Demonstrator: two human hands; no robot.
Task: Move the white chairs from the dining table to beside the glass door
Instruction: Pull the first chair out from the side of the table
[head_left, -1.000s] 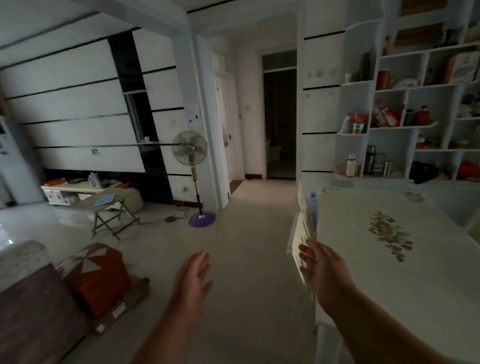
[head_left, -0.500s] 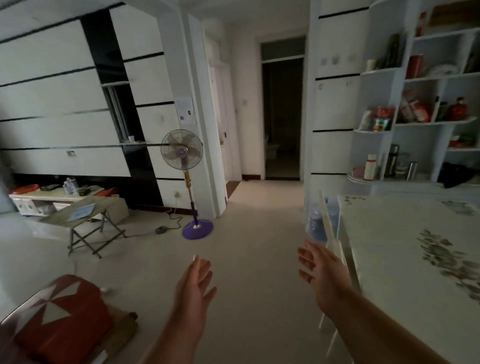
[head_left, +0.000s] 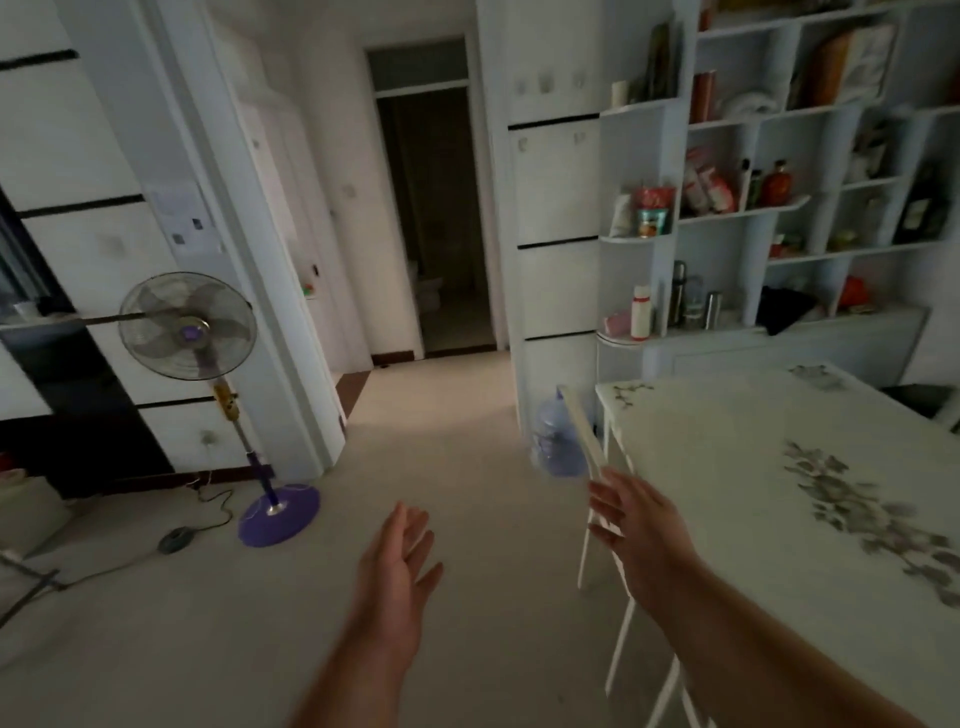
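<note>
A white chair (head_left: 584, 434) is tucked against the left side of the white dining table (head_left: 727, 467); I see its thin backrest edge-on and its white legs below. My right hand (head_left: 636, 525) is open with fingers spread, right beside the lower end of the backrest, and I cannot tell whether it touches. My left hand (head_left: 400, 566) hangs open over the bare floor, left of the chair, holding nothing. The table top carries a grey flower pattern. No glass door is visible.
A purple-based standing fan (head_left: 195, 338) with its cable stands at left. A blue water jug (head_left: 556, 441) sits on the floor behind the chair. A white shelf unit (head_left: 779, 208) full of bottles fills the right wall. A dark doorway (head_left: 436, 218) lies ahead.
The view has moved forward and turned right; the red cushion and small folding table have left the frame. The chair and table have come closer, and my right hand has come up to the backrest.
</note>
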